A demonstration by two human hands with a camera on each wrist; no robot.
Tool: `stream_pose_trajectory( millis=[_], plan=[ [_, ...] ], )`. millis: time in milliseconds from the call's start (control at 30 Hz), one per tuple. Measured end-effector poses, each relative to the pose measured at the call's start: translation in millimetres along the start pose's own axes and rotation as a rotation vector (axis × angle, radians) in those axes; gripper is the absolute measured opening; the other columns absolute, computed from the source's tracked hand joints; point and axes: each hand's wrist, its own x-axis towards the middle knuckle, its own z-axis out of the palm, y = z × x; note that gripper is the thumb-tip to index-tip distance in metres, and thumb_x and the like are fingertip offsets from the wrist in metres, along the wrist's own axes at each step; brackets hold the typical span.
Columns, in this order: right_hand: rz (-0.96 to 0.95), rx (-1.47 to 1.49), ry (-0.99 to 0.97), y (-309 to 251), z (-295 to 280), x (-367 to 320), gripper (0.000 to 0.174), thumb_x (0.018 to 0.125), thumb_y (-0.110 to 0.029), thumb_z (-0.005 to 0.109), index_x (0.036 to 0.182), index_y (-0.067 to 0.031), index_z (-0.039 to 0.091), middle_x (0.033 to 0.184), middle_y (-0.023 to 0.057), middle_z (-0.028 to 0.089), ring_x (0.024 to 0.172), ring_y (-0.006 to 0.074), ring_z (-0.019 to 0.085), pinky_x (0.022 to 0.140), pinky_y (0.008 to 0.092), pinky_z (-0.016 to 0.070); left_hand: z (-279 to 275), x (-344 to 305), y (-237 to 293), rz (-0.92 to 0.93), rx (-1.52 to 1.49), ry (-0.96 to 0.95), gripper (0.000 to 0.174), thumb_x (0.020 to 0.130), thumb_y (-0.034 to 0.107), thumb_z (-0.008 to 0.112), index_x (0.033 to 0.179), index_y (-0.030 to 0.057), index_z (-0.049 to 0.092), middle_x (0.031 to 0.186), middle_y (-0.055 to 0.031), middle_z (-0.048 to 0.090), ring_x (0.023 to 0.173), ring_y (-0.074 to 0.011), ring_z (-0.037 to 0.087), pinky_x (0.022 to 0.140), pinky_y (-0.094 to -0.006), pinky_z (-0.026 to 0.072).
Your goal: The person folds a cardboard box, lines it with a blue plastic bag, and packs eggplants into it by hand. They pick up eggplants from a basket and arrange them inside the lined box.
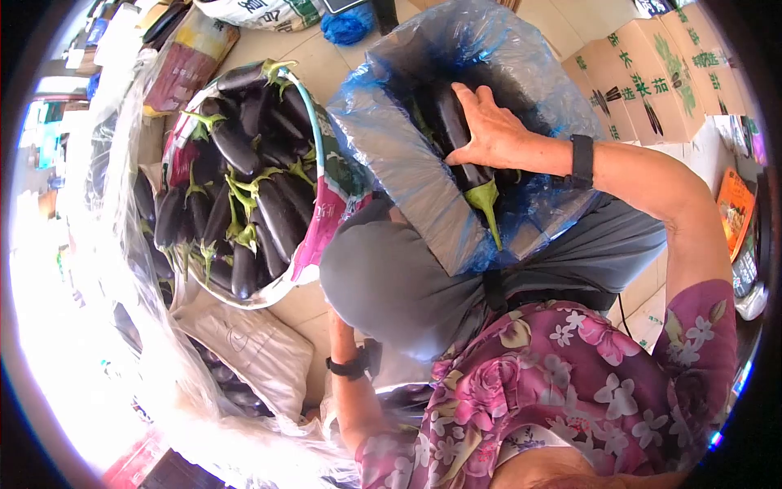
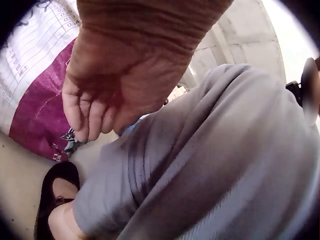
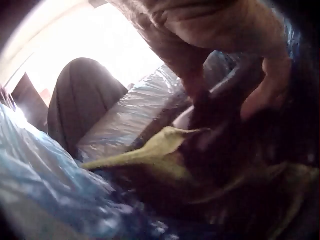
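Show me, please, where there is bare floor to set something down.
Bare floor shows between the open sack, the blue plastic bundle and the lined box, and another between that box and the printed cartons. The sack is crowded with eggplants; the right grip holds one eggplant in the box.

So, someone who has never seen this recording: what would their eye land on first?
Probably the bulging sack on the person's left, packed with glossy dark eggplants. Close behind comes the right hand, gripping one large eggplant inside the crinkled, blue-tinted plastic ahead of the person. The pink floral shirt also stands out, low in the head view.
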Motion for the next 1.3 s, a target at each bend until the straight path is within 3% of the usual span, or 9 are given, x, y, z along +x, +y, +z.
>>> stream_pose_trajectory(
  millis=[200,267,433,667,700,800,967,1133,1300],
  plan=[
    [0.200,0.155,0.011,15,-1,4,0.112,0.071,-0.028,0.083,0.154,-0.0038,0.011,0.137,0.0281,0.035,0.119,0.0455,0.052,0.099,0.0490,0.0474,4,-10,0,0.004,-0.026,-0.014,0.032,0.083,0.003,0.064,0.114,-0.0021,0.065,0.105,-0.0131,0.072,0.092,-0.0201,0.069,0.083,-0.0340,0.0536],
    [0.336,0.641,-0.229,24,-17,6,0.112,0.078,-0.022,0.078,0.155,-0.0019,-0.001,0.142,0.0261,0.038,0.123,0.0436,0.049,0.095,0.0573,0.0493,4,-6,0,0.009,-0.032,-0.026,0.032,0.083,0.003,0.064,0.114,-0.0021,0.066,0.105,-0.0132,0.072,0.091,-0.0204,0.069,0.083,-0.0341,0.0536],
    [0.260,0.873,-0.345,29,-19,-10,0.120,0.082,-0.025,0.073,0.151,-0.0035,-0.023,0.145,0.0237,0.039,0.124,0.0397,0.050,0.089,0.0543,0.0539,12,-4,1,0.018,-0.044,-0.050,0.031,0.083,0.003,0.064,0.114,-0.0019,0.066,0.104,-0.0136,0.072,0.091,-0.0210,0.069,0.082,-0.0344,0.0536],
    [0.369,0.325,-0.261,10,3,5,0.133,0.077,-0.047,0.077,0.149,0.0014,-0.024,0.135,0.0282,0.047,0.114,0.0332,0.059,0.072,0.0440,0.0590,30,4,5,0.056,-0.053,-0.099,0.031,0.083,0.004,0.064,0.113,-0.0017,0.066,0.104,-0.0141,0.072,0.091,-0.0219,0.069,0.082,-0.0348,0.0537],
    [0.360,0.319,-0.204,13,9,10,0.139,0.071,-0.044,0.082,0.148,0.0041,-0.023,0.127,0.0289,0.052,0.100,0.0334,0.064,0.068,0.0457,0.0590,29,0,4,0.057,-0.046,-0.099,0.031,0.083,0.004,0.064,0.113,-0.0017,0.066,0.104,-0.0142,0.072,0.091,-0.0221,0.069,0.082,-0.0348,0.0537],
    [0.352,0.539,-0.175,18,3,8,0.139,0.073,-0.038,0.083,0.145,0.0083,-0.026,0.134,0.0304,0.048,0.112,0.0354,0.060,0.069,0.0470,0.0593,26,2,7,0.062,-0.032,-0.101,0.030,0.083,0.004,0.063,0.113,-0.0016,0.066,0.103,-0.0144,0.072,0.090,-0.0225,0.070,0.082,-0.0350,0.0537],
    [0.146,0.779,-0.191,18,-14,10,0.108,0.079,-0.027,0.078,0.155,-0.0138,0.001,0.139,0.0224,0.043,0.123,0.0371,0.051,0.084,0.0565,0.0517,20,20,0,0.045,-0.027,-0.115,0.030,0.083,0.004,0.063,0.113,-0.0014,0.066,0.103,-0.0147,0.072,0.090,-0.0231,0.070,0.081,-0.0353,0.0537],
    [0.315,0.770,-0.284,26,-10,31,0.093,0.083,-0.024,0.074,0.152,-0.0137,0.014,0.135,0.0177,0.048,0.119,0.0350,0.055,0.089,0.0573,0.0493,22,17,0,0.038,-0.033,-0.153,0.029,0.084,0.004,0.063,0.112,-0.0013,0.066,0.102,-0.0151,0.072,0.090,-0.0238,0.070,0.081,-0.0356,0.0538],
    [0.354,1.340,-0.493,55,-9,38,0.058,0.087,-0.022,0.071,0.137,-0.0101,0.045,0.124,0.0095,0.059,0.111,0.0273,0.061,0.093,0.0506,0.0503,18,-4,-1,0.017,-0.044,-0.215,0.029,0.084,0.004,0.063,0.112,-0.0011,0.067,0.102,-0.0154,0.072,0.089,-0.0244,0.070,0.081,-0.0359,0.0538]
  ],
)
